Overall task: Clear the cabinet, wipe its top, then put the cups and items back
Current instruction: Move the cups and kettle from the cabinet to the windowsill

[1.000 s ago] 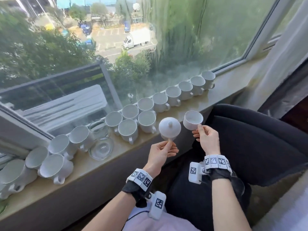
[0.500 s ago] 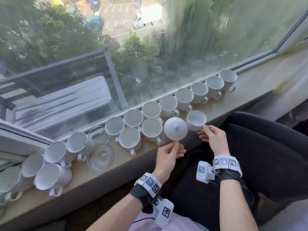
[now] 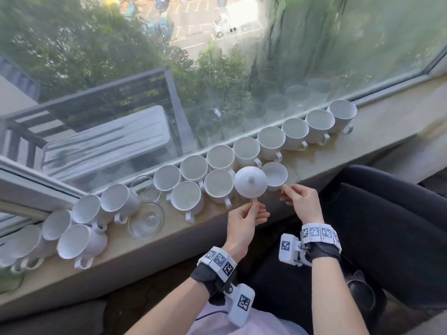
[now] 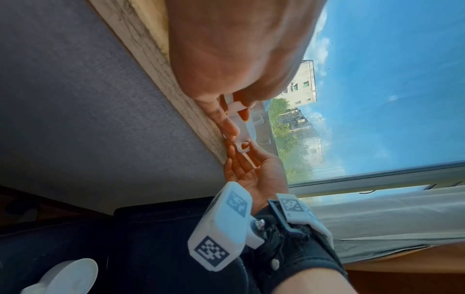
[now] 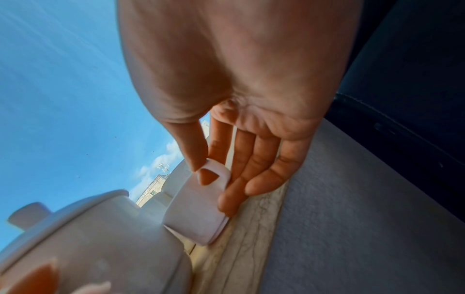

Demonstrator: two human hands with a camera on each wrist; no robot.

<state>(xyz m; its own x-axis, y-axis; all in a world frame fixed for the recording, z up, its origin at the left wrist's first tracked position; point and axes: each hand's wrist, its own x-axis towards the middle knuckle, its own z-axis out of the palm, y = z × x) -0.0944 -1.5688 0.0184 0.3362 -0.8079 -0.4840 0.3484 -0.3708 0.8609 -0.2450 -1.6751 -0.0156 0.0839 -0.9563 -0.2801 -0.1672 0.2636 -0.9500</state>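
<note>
Pinching cup (image 3: 274,175) handle, right hand (image 3: 301,203)

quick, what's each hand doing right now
Left hand: pinching the handle of the lidded white pot.
Right hand: pinching the handle of the small white cup at the sill's front edge.
</note>
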